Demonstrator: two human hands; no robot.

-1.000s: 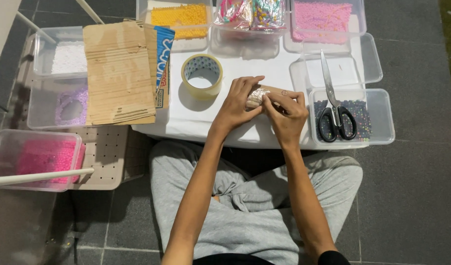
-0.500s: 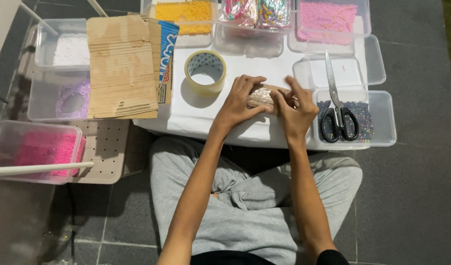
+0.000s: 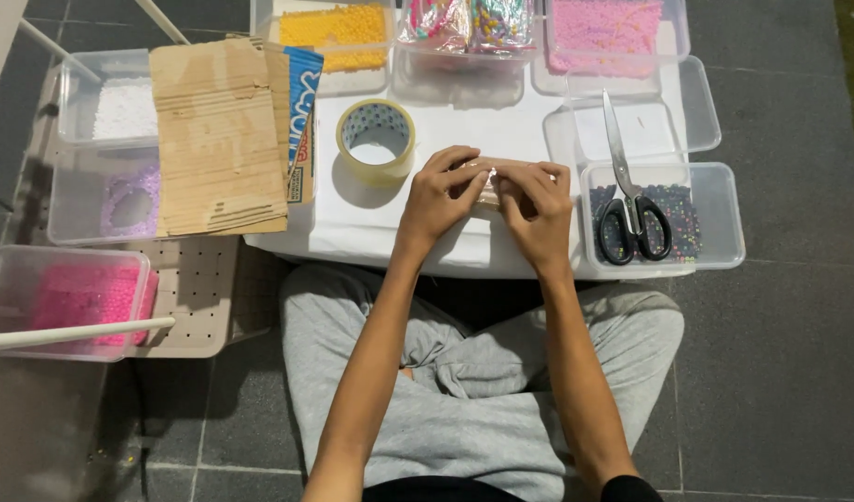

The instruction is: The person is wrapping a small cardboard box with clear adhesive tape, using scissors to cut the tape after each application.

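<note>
Two hands (image 3: pixel 490 197) around small packet (image 3: pixel 488 189)

Bare forearms, black sleeve edges, grey trousers (image 3: pixel 483 390).

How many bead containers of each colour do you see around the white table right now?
Yellow beads: 1
Light pink beads: 1
Hot pink beads: 1
White beads: 1
Lilac beads: 1
Dark beads, under the scissors: 1
Total: 6
</note>
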